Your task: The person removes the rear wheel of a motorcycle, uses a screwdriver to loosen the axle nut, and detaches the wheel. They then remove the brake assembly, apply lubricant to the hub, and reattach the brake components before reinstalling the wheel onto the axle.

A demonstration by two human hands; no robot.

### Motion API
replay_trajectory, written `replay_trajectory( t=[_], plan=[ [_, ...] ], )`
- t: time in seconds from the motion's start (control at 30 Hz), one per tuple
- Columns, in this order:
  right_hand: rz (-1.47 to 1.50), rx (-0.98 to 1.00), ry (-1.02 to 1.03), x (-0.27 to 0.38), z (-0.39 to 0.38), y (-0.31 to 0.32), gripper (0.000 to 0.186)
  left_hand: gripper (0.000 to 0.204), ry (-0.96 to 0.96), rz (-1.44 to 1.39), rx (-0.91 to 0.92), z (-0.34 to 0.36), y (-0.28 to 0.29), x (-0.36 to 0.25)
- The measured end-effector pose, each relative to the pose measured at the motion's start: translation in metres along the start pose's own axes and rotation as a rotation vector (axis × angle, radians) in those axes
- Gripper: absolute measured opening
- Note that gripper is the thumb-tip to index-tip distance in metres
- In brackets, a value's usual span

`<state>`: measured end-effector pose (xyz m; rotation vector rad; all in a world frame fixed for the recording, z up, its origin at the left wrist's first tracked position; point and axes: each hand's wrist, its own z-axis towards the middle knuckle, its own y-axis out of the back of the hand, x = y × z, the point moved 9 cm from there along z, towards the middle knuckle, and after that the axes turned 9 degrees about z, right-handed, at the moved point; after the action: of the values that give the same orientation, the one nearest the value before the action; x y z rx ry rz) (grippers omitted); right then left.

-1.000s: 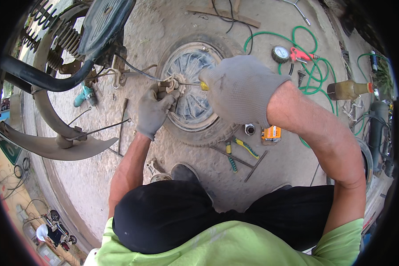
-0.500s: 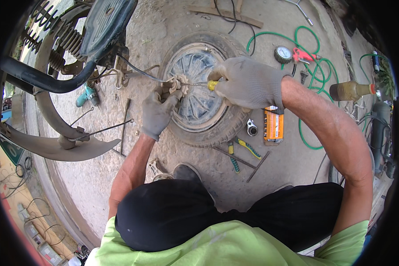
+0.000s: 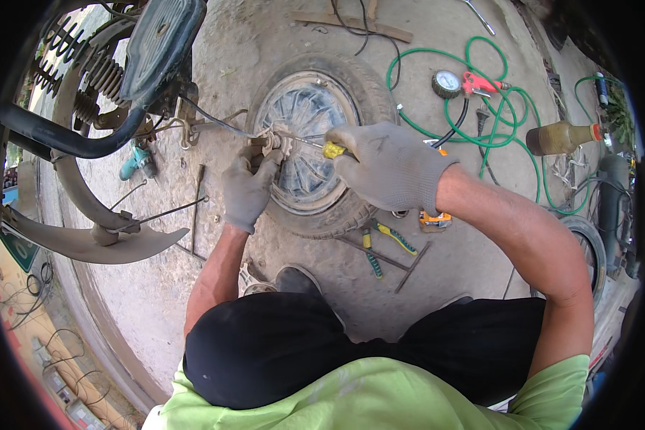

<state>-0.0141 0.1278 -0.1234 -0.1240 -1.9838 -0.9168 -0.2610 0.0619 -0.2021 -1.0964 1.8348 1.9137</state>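
My left hand, in a grey knit glove, grips a small dirty metal part at the end of a black cable. The fingers wrap its near side and hide some of its shape. My right hand, gloved the same way, is closed round a screwdriver with a yellow handle. Its thin shaft points left, and the tip reaches the metal part; exact contact cannot be made out. Both hands are above a dusty spoked wheel with its tyre, lying flat on the ground.
At left stands a vehicle frame with a black bar, springs and a curved fender. A teal power tool lies beyond it. Pliers and T-handled rods lie nearer me. Right are a green hose, pressure gauge and bottle.
My right hand and the screwdriver handle have come slightly toward me, so the shaft slants more. The right hand now covers most of the orange case. My left hand still holds the metal part.
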Motion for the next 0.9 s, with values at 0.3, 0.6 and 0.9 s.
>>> replay_trajectory(
  t=[0.3,0.6,0.9],
  plan=[
    [0.112,-0.056,0.073,-0.007,-0.001,0.004,0.050,0.044,-0.001,0.050,0.021,0.019,0.004,-0.002],
    [0.130,-0.101,0.155,-0.004,-0.005,-0.001,0.044,0.034,0.081,-0.396,-0.136,0.000,0.000,0.019],
    [0.179,0.069,-0.006,-0.002,-0.009,-0.002,0.053,0.035,0.074,-0.516,-0.180,0.033,0.072,0.025]
  ],
)
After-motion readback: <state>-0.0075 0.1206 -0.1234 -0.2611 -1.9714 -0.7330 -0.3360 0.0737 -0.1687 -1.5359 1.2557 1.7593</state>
